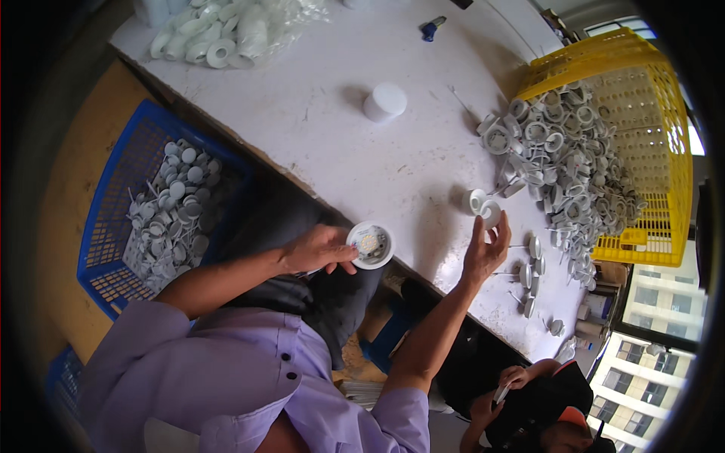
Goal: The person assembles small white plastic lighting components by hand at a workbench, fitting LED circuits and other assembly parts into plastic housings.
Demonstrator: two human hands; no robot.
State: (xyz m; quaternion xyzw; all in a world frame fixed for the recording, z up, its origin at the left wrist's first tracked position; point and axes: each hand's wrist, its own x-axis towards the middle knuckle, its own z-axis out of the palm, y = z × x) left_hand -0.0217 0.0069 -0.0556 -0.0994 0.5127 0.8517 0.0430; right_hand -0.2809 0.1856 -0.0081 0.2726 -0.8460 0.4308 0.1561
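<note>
My left hand (325, 249) is closed on the rim of a round white LED lamp (371, 245), held over my lap beside the table edge. Its face is turned up, with pale yellow LED dots in the middle. Over the table, my right hand (485, 255) has thumb and fingers around a small white round cap (491, 212). A white cup-shaped part (474, 201) stands right against that cap. Further off, a white cylinder (386, 102) stands alone on the table (317, 128).
A tipped yellow crate (655, 151) spills many wired lamp parts (563, 143) at the right. Several white discs (535, 264) lie nearer. To my left sits a blue basket (113, 189) of wired discs (177, 204). A plastic bag (264, 30) of white housings lies far left; a co-worker (544, 408) sits lower right.
</note>
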